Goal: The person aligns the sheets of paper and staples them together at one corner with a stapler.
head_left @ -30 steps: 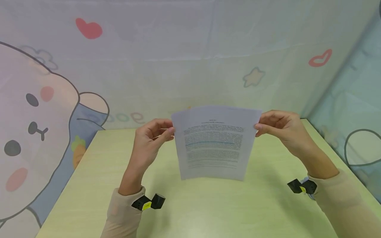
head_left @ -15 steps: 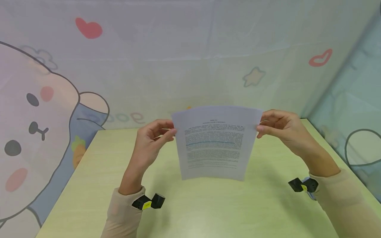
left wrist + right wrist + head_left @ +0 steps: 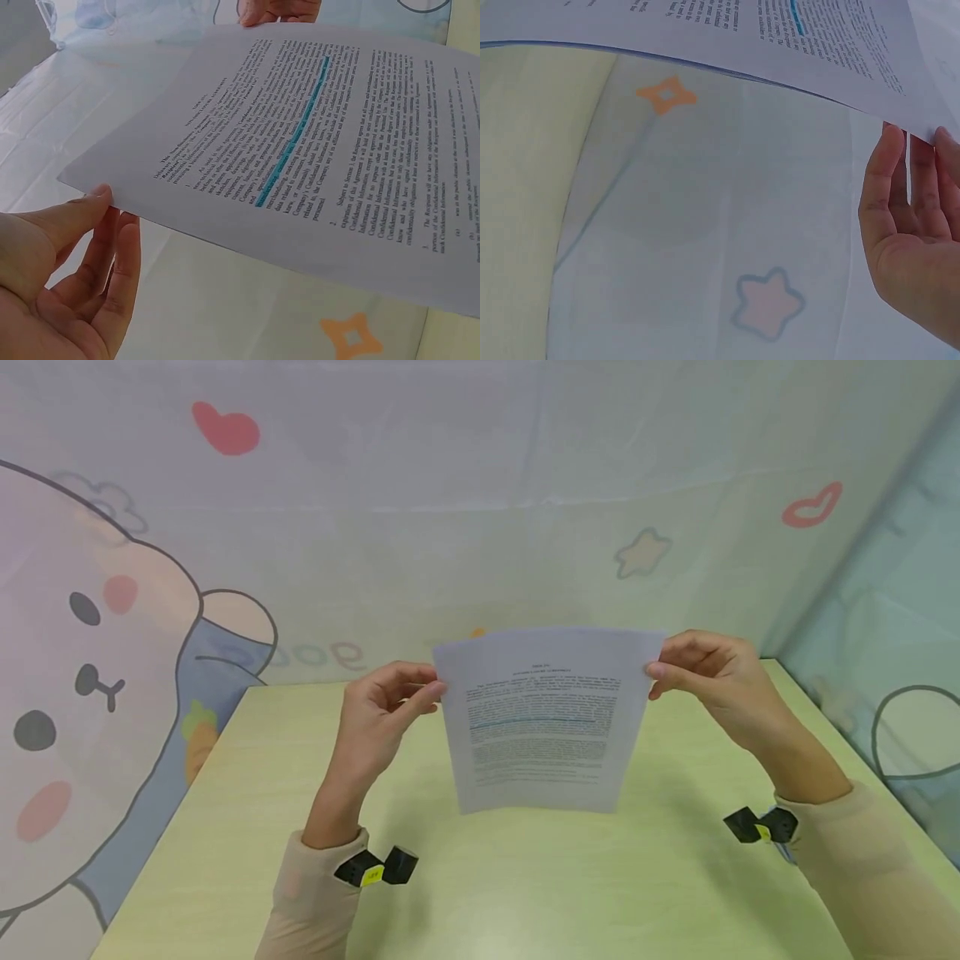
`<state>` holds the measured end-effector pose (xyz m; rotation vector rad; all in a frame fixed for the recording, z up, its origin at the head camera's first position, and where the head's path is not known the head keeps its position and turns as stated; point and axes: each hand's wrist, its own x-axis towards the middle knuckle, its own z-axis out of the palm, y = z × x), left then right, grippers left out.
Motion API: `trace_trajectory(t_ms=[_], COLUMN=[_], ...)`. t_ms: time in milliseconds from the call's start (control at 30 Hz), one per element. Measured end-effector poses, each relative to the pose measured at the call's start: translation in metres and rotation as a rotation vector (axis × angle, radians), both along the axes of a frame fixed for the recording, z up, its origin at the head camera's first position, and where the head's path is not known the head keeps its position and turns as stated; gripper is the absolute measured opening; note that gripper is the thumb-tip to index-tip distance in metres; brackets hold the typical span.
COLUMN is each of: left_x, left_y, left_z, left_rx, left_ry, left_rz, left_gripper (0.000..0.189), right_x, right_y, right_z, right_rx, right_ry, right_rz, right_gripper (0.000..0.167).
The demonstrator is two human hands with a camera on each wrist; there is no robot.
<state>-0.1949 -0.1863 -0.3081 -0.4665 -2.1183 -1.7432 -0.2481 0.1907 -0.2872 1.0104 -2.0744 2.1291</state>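
A printed sheet of paper is held up above the table, its text side facing the head camera. One line of the text is marked with a blue highlight. My left hand pinches the sheet's left edge near the top corner between thumb and fingers. At the opposite edge, my right hand pinches the paper near its upper right corner. In the right wrist view the sheet shows a slightly layered lower edge; whether there is more than one page I cannot tell.
A pale wooden table lies under the paper. Behind it hangs a light cloth backdrop with printed hearts, a star and a large cartoon animal. Small black cameras sit on both wrists, over beige sleeves.
Both hands keep their pinch on the paper. The right hand and the sheet's right corner have risen very slightly; the rest is nearly still.
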Motion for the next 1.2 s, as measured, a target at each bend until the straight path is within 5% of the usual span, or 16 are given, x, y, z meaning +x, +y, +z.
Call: trace_trajectory(t_ms=[300,833,1200], left_x=[0.0009,0.0003,0.0017], left_y=[-0.0002,0.001,0.0011], left_z=[0.0027,-0.0018,0.0035], left_rx=[0.084,0.097,0.125], left_ry=[0.031,-0.001,0.046], left_rz=[0.002,-0.024,-0.014], left_gripper=[0.014,0.014,0.012], right_x=[0.0,0.0007,0.0017], right_y=[-0.0027,-0.0026,-0.0057], right_z=[0.0047,0.0008,0.0069], right_rx=[-0.072,-0.028,-0.012], right_ry=[0.026,0.01,0.026], right_rz=[-0.016,-0.048,-0.087], right_gripper=[0.015,0.011,0.007])
